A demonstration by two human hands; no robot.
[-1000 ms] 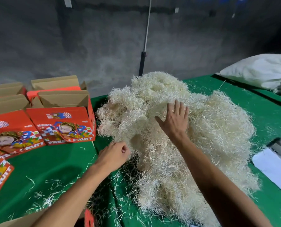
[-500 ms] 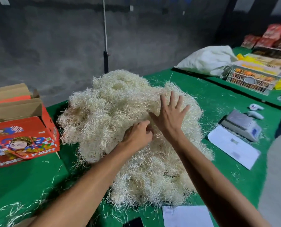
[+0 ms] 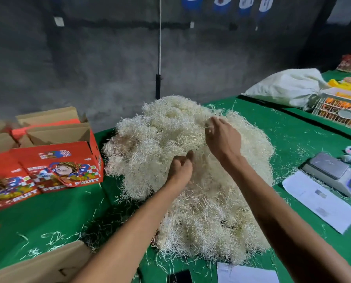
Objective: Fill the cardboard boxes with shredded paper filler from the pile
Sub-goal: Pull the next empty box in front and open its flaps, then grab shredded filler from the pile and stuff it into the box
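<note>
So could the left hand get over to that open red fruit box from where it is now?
Probably yes. The left hand is dug into the shredded paper pile, and the open red fruit box stands just left of the pile on the green table, with nothing between them but loose strands.

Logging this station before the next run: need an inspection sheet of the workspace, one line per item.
Surface: green table, loose strands scattered on it.
Job's things: shredded paper pile mid-table; open red fruit boxes at left, a plain cardboard flap at near edge.
Clutter: scale, paper sheets, dark phone.
Hands: left hand and right hand both curled into the pile.
Cables: white cord hanging at the wall.
Surroundings: grey wall; white sack and crate on the far table.
</note>
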